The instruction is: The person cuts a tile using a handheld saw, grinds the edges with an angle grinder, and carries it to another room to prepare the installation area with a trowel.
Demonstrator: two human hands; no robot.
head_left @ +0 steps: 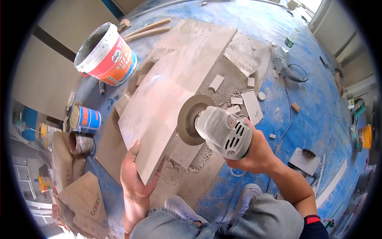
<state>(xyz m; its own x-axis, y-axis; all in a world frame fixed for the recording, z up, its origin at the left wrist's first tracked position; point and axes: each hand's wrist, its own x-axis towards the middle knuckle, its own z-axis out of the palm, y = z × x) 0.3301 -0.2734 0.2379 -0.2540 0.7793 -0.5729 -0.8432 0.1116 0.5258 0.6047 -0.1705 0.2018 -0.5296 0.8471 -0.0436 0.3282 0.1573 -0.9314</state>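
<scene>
My right hand [258, 149] is closed around the body of a dusty angle grinder [223, 129]. Its round disc [187, 131] faces the long edge of a pale tile [159, 105]; I cannot tell whether the two touch. The near corner of that tile is gripped by my left hand [135, 175], with the thumb along the top face and fingers underneath. The tile slants up off the floor, its far end reaching toward the top of the view. Dust and small tile offcuts [216, 83] lie to the right of the tile.
A large paint bucket [105, 55], a blue tin [88, 119] and a paper sack [85, 199] stand on the left. Another power tool [286, 67] with a cord and a water bottle [290, 40] are at the right. Blue sheeting [274, 99] covers the floor.
</scene>
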